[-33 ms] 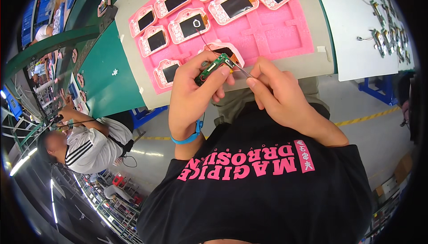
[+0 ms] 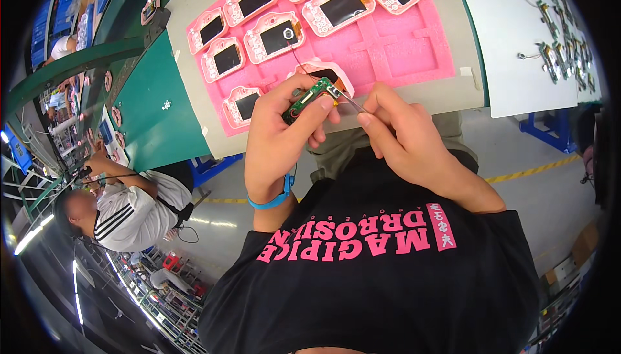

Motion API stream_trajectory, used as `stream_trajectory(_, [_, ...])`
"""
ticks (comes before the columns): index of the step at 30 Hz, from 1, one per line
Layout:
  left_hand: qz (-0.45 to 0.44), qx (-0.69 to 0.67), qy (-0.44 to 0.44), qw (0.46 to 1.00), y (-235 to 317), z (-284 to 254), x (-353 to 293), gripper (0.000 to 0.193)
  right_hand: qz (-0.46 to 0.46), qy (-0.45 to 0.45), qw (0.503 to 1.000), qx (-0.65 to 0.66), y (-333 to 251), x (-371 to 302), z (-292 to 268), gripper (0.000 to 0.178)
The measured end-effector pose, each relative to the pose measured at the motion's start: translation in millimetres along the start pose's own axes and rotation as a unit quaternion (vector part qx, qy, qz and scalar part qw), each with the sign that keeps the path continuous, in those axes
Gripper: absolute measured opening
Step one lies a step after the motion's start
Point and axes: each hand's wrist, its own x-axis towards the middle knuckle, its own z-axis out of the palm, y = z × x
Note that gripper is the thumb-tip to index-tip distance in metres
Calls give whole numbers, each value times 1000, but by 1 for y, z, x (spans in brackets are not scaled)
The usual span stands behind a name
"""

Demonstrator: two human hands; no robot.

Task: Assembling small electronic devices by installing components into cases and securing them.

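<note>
At the far left a co-worker [image 2: 132, 215] in a white top with dark stripes sits well apart from the hands. Next comes a green surface [image 2: 155, 121], with open room along most of its near part. It meets a pale grey mat [image 2: 199, 89], whose left edge runs past a pink foam tray [image 2: 414, 50] filled on its left and far sides with pink shells [image 2: 244, 74], each with a dark screen.

The left hand [image 2: 281, 124] grasps a small green circuit board [image 2: 310, 99] between thumb and fingers, held tilted above the near middle of the tray. The board is narrow, with a pale strip along its face, bits of red wire and a yellow spot at its right end. A dark wire leads far from it to a white ring [image 2: 287, 33] over a shell's screen; whether they touch, I cannot tell.

The right hand [image 2: 404, 128] pinches a thin metal tool [image 2: 352, 103], its tip at the board's right end. Far beyond that hand lies a bare stretch of recessed foam. The mat's near edge curves beneath both wrists; at its right edge begins a white sheet [image 2: 517, 89] carrying more boards [image 2: 551, 63].
</note>
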Motion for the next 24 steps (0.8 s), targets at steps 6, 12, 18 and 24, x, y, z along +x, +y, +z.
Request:
stream_trajectory(6, [-1,-10,-8,1000,-3,1,1,14,-39,52,993,-99,2,-4,6,10])
stream_trajectory(12, [-2,-4,-13,1000,-3,0,0,14,-48,33,994,-94,1,-5,4,12])
stream_trajectory(18, [9,-20,-16,1000,-7,0,1,12,-27,28,998,-52,2,-3,3,12])
stream_trajectory(24, [21,-15,-11,1000,-6,4,2,10,-27,20,998,-50,-1,-4,0,13])
